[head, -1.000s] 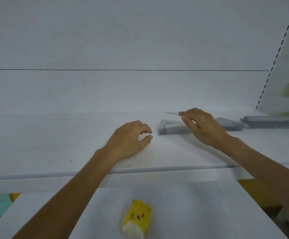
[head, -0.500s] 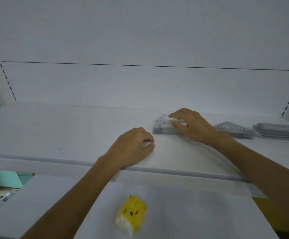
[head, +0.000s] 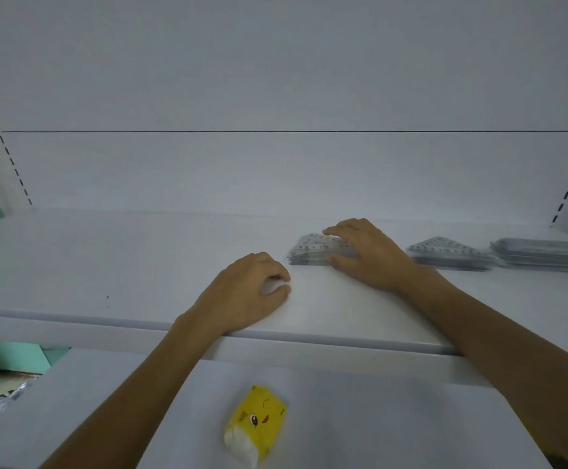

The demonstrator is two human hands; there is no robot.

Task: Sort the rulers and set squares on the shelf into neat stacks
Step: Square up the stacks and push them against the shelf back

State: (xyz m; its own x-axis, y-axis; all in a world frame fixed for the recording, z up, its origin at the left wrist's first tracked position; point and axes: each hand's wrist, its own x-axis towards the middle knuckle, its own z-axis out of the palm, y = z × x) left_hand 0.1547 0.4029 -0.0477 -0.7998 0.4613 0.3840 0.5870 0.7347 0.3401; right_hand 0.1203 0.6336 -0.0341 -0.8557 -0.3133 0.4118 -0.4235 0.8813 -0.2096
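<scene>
Now three stacks (head: 450,253); right hand (head: 367,257) grips leftmost stack (head: 309,253), left hand (head: 245,292) loosely curled, empty

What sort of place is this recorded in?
Likely a shop or stockroom shelving unit: a white shelf with slotted uprights, stacks of set squares and rulers, and a yellow tissue pack below.

The left grip (head: 245,292) and right grip (head: 370,255) are bare human hands. The left forearm (head: 133,394) and right forearm (head: 499,340) are bare too, uncovered up to the near edge of view.
</scene>
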